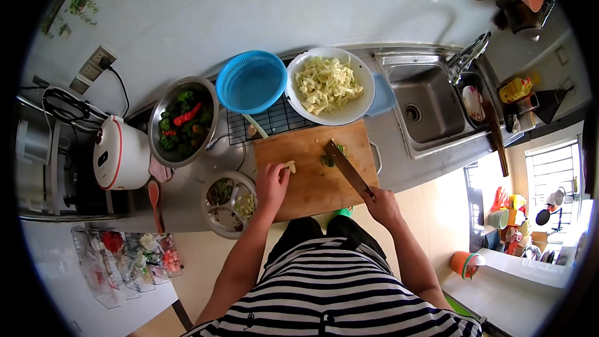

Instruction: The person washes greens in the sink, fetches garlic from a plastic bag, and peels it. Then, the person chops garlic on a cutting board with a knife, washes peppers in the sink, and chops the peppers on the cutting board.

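My right hand (382, 206) is closed around the handle of a kitchen knife (347, 168), its broad dark blade slanting over the wooden cutting board (299, 190). Chopped greens (326, 160) lie by the blade's far end, partly hidden under it. At the board's left edge, my left hand (272, 188) pinches a small pale piece of food (290, 166), perhaps ginger or garlic. Just left of that hand sits a divided plate (229, 232) with chopped ingredients in its compartments.
Behind the board stand a blue colander (252, 81) and a white bowl (367, 90) of cut cabbage. A metal bowl (209, 140) of greens and red pepper, plus a white rice cooker (118, 156), are at left. The sink (430, 106) is at right.
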A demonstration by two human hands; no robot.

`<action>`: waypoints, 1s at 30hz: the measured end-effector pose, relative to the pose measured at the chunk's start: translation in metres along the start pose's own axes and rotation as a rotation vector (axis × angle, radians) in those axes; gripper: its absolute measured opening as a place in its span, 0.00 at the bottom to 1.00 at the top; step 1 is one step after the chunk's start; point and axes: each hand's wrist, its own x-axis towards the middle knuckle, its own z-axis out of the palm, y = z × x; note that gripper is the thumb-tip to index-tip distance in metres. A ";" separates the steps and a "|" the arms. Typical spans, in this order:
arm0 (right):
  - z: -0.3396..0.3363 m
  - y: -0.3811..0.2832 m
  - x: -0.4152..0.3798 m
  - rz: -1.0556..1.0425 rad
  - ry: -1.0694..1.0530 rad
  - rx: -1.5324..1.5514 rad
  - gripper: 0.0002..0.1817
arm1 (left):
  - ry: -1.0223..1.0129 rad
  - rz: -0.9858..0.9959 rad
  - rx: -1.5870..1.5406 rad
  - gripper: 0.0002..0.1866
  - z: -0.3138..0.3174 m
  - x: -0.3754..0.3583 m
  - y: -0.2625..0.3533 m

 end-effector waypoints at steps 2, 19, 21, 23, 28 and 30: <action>-0.002 -0.008 -0.003 0.006 0.005 0.014 0.10 | -0.032 -0.018 0.110 0.09 0.005 0.016 0.006; 0.018 0.003 -0.014 0.056 -0.002 -0.017 0.10 | -0.339 0.307 -0.008 0.08 0.053 0.002 0.024; 0.013 0.002 -0.013 0.033 0.014 -0.028 0.11 | -0.265 0.390 -0.062 0.08 0.057 -0.004 0.023; 0.006 -0.004 -0.017 0.046 -0.031 -0.073 0.11 | -0.238 0.377 -0.088 0.09 0.056 -0.009 0.021; 0.011 -0.015 -0.029 -0.046 -0.077 -0.230 0.12 | -0.221 0.420 -0.084 0.09 0.057 -0.011 0.008; 0.010 -0.020 -0.033 -0.041 -0.096 -0.268 0.12 | -0.161 0.471 -0.123 0.11 0.058 -0.009 0.011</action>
